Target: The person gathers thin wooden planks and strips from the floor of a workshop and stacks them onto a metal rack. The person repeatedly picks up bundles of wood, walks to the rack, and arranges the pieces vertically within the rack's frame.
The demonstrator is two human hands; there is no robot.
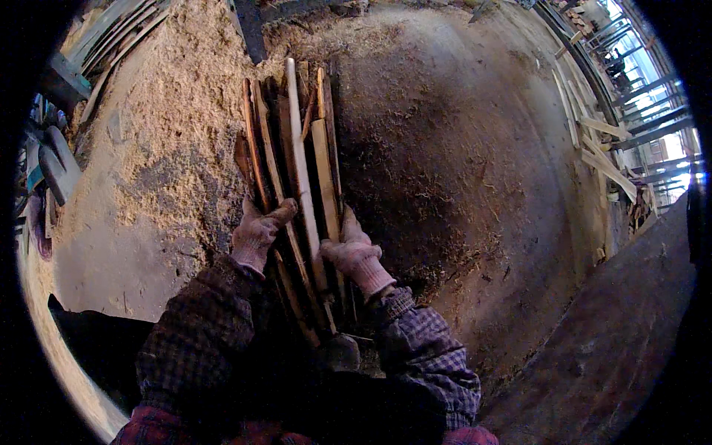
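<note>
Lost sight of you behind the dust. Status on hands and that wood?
Left hand and right hand, both gloved, clamped on the bundle of wooden slats. Bundle held lengthwise, off the ground. Sawdust pile beneath; nothing blocking.

The near ends of the slats (297,170) vanish in shadow between the sleeves, so their length cannot be told. The left hand (256,233) and right hand (354,252) cover the slats' middle. Objects at the left rim (55,167) are cut off and too blurred to identify.
</note>
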